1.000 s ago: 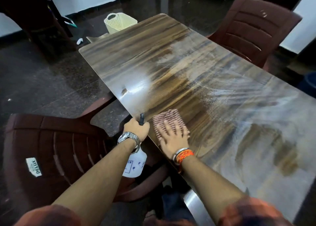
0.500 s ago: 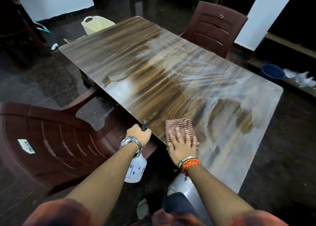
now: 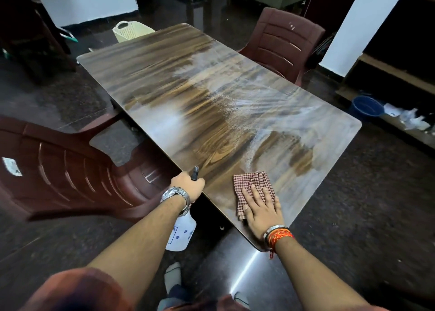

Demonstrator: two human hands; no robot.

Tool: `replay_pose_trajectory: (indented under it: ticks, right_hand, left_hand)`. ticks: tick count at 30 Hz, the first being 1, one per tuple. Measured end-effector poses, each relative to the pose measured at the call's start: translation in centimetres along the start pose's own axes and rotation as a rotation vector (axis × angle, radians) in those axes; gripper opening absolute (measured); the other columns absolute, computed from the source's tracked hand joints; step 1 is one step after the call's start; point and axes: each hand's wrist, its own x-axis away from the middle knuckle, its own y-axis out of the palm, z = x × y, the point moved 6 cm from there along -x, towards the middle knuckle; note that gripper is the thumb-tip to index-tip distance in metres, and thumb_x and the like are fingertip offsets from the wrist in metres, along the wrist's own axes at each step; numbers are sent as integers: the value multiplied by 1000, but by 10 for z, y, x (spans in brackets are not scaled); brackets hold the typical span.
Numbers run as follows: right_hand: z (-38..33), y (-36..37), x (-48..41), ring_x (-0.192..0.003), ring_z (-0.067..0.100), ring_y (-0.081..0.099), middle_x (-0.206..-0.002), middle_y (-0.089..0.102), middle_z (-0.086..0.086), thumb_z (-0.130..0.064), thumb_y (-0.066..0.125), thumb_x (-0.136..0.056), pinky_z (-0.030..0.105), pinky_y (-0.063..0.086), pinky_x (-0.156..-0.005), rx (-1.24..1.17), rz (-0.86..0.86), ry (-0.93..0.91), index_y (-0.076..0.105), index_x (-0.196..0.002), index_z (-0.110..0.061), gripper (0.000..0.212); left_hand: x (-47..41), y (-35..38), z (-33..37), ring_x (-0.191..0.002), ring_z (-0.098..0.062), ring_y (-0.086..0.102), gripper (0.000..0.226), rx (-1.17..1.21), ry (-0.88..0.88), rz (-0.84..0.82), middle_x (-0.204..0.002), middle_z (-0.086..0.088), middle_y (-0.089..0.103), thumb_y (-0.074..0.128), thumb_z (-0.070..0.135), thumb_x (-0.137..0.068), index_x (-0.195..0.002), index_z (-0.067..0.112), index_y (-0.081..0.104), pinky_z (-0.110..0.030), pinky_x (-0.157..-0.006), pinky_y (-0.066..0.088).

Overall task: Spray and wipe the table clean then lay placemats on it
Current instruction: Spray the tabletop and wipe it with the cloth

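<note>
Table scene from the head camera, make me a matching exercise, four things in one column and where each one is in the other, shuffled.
Things:
1. checked cloth
2. spray bottle
3. cream basket
4. blue tub

Places:
A. on the floor beyond the table's far end
B. held in the left hand, below the table edge
C. under the right hand, on the tabletop
D. on the floor, far right

Pairs: 1-C, 2-B, 3-A, 4-D

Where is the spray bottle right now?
The spray bottle hangs in the left hand, just off the near edge of the table, left of the cloth under the right hand.
</note>
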Motion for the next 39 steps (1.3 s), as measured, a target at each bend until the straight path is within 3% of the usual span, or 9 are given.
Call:
replay_pose_trajectory:
  ticks: [3, 6, 15, 17, 20, 23, 29, 35, 39]
  right_hand:
    - [25, 0, 10, -147, 18, -10, -158, -9, -20, -58, -9, -77, 45, -10, -116, -3, 20, 34, -4, -147, -51, 70]
    - [32, 2, 16, -148, 19, -7, -160, -4, -17, -56, -5, -82, 46, -9, -116, -30, 43, 57, -1, -148, -49, 67]
    - [32, 13, 37, -147, 26, -6, -161, 1, -12, -54, -6, -77, 51, -13, -113, -52, 47, 39, 5, -150, -44, 75]
    - [20, 14, 46, -146, 32, 10, -159, 18, -8, -53, 8, -85, 52, -11, -112, -75, 93, 31, 22, -149, -41, 67]
    - [-11, 21, 50, -137, 37, 34, -149, 42, -3, -48, 32, -88, 57, 8, -111, -98, 128, -47, 44, -141, -35, 56]
    - [-38, 24, 37, -139, 37, 28, -152, 37, -2, -47, 33, -89, 59, 10, -111, -88, 116, -97, 39, -143, -36, 56]
    - [-76, 20, -1, -146, 35, -4, -162, 3, -6, -49, 16, -92, 58, -12, -111, -15, 34, -148, 10, -151, -41, 60]
    - [-83, 13, -14, -146, 29, -11, -161, -5, -10, -51, 19, -97, 56, -14, -112, -53, 16, -116, 1, -149, -46, 56]
    - [-54, 12, 0, -147, 25, -7, -161, 1, -11, -56, 6, -92, 51, -13, -113, -72, 22, -41, 5, -149, -48, 58]
  left_hand:
    - [23, 27, 3, -53, -27, 72, 29, 18, -7, -41, -72, -9, 68, 50, 37, -72, -81, 11, 58, -30, -57, 58]
    - [49, 62, 4, -46, -26, 66, 18, -14, -19, -185, -59, -6, 58, 52, 28, -80, -73, 11, 52, -25, -46, 48]
    - [80, 82, -5, -46, -28, 63, 20, -151, -80, -307, -56, -9, 60, 51, 30, -75, -67, 11, 52, -27, -52, 48]
    - [80, 75, -9, -46, -29, 62, 14, -123, -114, -295, -56, -6, 55, 52, 26, -76, -72, 12, 50, -25, -51, 47]
    - [78, 59, -18, -43, -28, 59, 10, -66, -138, -223, -56, -4, 51, 54, 23, -74, -73, 14, 50, -26, -46, 46]
    - [75, 47, -29, -40, -26, 57, 9, -10, -157, -159, -56, -5, 51, 55, 23, -72, -72, 14, 53, -28, -45, 47]
    - [65, 34, -37, -42, -24, 62, 14, -33, -157, -99, -68, -8, 64, 56, 28, -80, -78, 14, 55, -26, -44, 48]
    - [47, 24, -28, -42, -21, 66, 29, -54, -141, -13, -71, -13, 71, 53, 33, -80, -90, 8, 65, -23, -47, 51]
    - [38, 29, -8, -48, -26, 69, 28, -22, -101, -24, -73, -12, 71, 54, 32, -80, -89, 8, 64, -30, -51, 57]
